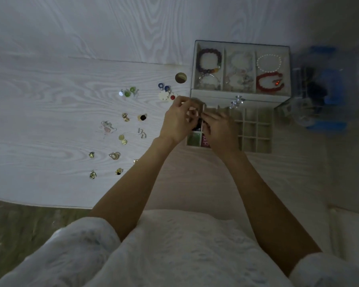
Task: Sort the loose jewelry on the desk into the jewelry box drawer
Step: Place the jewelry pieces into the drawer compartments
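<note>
- Two hands, left hand [179,119] and right hand [219,129], meet fingers curled over the open drawer [255,131]; anything pinched is too small to tell.
- Roughly a dozen loose earrings [122,139] lie on the desk [50,121], left of both hands.
- Four bracelets sit in the jewelry box [240,69] top tray.

I see a pale, white-washed wood-grain worktop [50,125] in dim, bluish light. A wall [91,23] panelled in the same pale grain rises behind it. Below the worktop's near edge lies darker wood flooring [19,224].
</note>
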